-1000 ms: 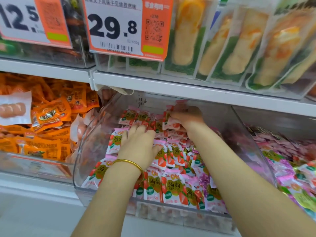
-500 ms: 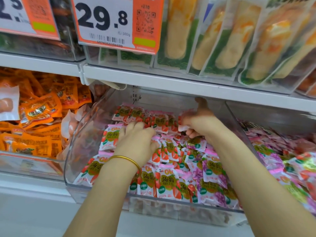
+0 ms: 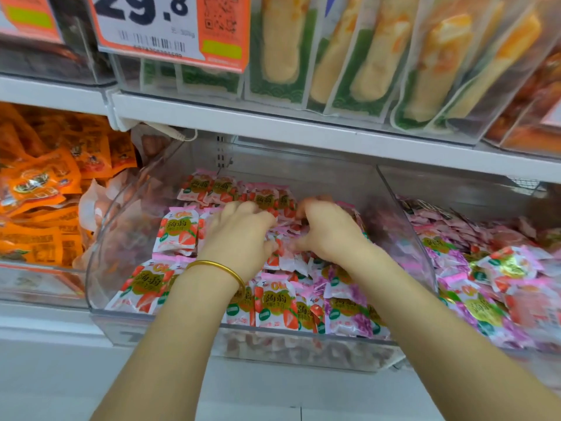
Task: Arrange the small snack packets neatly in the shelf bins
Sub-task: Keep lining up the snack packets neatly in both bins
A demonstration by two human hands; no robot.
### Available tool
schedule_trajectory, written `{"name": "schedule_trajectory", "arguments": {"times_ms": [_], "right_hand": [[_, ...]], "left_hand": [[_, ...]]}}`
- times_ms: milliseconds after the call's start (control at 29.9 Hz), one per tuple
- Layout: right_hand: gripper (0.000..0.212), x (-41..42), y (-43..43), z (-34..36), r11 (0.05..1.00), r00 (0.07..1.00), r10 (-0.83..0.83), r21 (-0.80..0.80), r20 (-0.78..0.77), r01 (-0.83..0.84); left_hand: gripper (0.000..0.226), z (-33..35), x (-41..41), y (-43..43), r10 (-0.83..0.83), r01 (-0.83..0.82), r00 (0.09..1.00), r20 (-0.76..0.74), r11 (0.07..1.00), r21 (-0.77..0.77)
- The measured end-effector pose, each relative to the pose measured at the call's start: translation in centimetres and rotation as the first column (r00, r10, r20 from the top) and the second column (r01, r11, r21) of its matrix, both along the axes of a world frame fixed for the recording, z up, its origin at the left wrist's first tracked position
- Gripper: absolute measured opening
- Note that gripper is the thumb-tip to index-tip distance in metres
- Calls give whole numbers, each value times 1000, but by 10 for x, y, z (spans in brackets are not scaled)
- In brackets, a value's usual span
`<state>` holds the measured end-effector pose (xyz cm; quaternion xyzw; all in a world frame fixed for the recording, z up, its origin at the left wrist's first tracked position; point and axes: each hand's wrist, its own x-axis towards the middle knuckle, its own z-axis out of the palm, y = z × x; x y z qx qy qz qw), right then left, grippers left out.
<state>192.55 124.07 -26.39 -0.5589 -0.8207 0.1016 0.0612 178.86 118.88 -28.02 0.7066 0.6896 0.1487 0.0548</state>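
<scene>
Mostly pink-white strawberry snack packets [image 3: 179,235]

Packets [image 3: 179,235] fill the middle bin [image 3: 121,238] from its front wall to the back. Both hands lie on the pile near its centre, the left hand [image 3: 239,238] just beside the right hand [image 3: 331,235]. Their fingers are down among the packets, though a grip is hard to make out. The left bin [image 3: 36,284] and right bin [image 3: 455,189] flank it. Above, a shelf [image 3: 303,138] carries upright pouches [image 3: 373,56], with a price tag [image 3: 170,25] to their left.
</scene>
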Motion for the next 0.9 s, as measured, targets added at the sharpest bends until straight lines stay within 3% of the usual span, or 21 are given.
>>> {"name": "schedule_trajectory", "arguments": {"times_ms": [100,167,301,401,668,835,902], "right_hand": [[19,17,-9,14,1000,994,10,-20,-107,-12],[9,30,-18,22,995,996,85,-48,-40,-87],[54,40,-33,22,950,897,280,-230,342,-210],[69,45,-38,25,930,822,350,-274,449,-247],[42,53,-51,39,895,896,352,-376,269,-239],[43,63,-54,36,918,925,322,-305,202,-253],[38,65,-56,35,941,931,307,-211,196,-266]], "left_hand": [[40,1,10,-1,-69,69,997,-22,997,-34],[39,2,15,-3,-97,95,995,-32,994,-52],[35,3,19,-7,-101,100,995,-25,993,-56],[33,5,22,-10,-100,100,995,8,994,-35],[27,5,29,-14,-143,142,986,85,990,25],[22,8,31,-15,-204,197,970,129,978,63],[19,13,36,-18,-186,184,946,265,982,31]]}}
